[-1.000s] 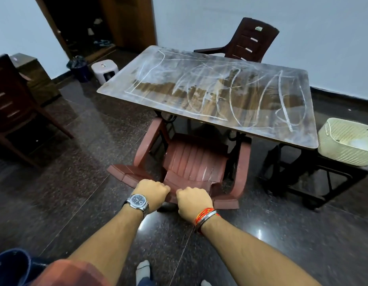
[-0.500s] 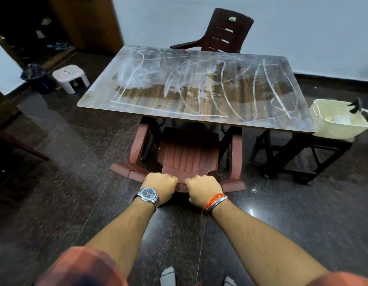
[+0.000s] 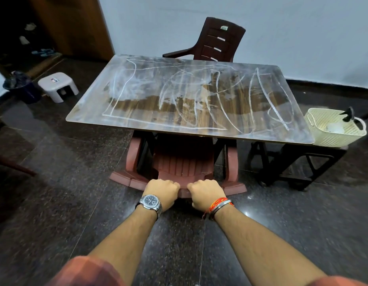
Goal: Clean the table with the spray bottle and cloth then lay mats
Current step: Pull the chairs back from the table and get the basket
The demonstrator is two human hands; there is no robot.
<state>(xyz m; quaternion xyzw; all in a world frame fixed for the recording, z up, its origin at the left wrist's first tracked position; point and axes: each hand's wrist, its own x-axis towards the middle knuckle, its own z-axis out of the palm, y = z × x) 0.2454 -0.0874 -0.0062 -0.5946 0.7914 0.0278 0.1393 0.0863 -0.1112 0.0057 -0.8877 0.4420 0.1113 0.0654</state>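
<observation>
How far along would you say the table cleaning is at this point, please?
Nothing of the cleaning looks done: the table is covered in white streaks and smears, with no mats on it. In hand: the left hand and right hand both grip the back of the red chair, whose seat sits under the table. Left: spraying, wiping and laying mats. A spray nozzle seems to poke from the cream basket at the right.

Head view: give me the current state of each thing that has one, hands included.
Table: top smeared with white streaks, nothing on it.
Red chair: seat tucked under the table.
Left hand: fist closed on the chair's back edge.
Right hand: same grip.
Basket: upright beside the table.
Dark chair: upright at the far side.
</observation>
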